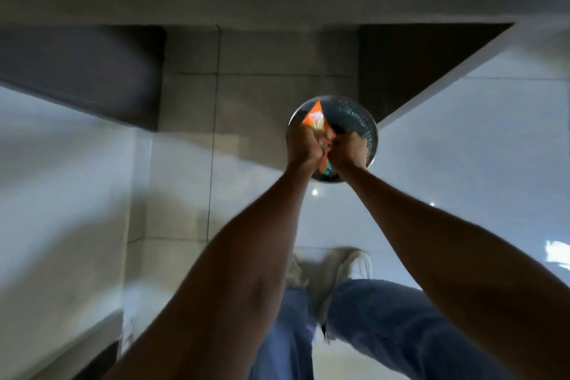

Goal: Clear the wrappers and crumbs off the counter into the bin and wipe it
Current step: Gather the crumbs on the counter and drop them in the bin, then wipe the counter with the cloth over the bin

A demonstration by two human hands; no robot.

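Note:
A round metal mesh bin (pixel 362 126) stands on the pale tiled floor below me. Both my arms reach straight down over its mouth. My left hand (pixel 303 146) and my right hand (pixel 348 149) are closed side by side on a bunch of crumpled wrappers (pixel 314 117), orange with bits of white and teal, held just above or inside the bin's opening. Part of the wrappers is hidden between my fingers. The picture is blurred by motion.
A dark counter underside or ledge (pixel 416 71) juts out above the bin at the right, another dark slab (pixel 77 71) at the left. My legs in blue jeans and white shoes (pixel 354 268) stand near the bin. Glossy floor tiles spread all around.

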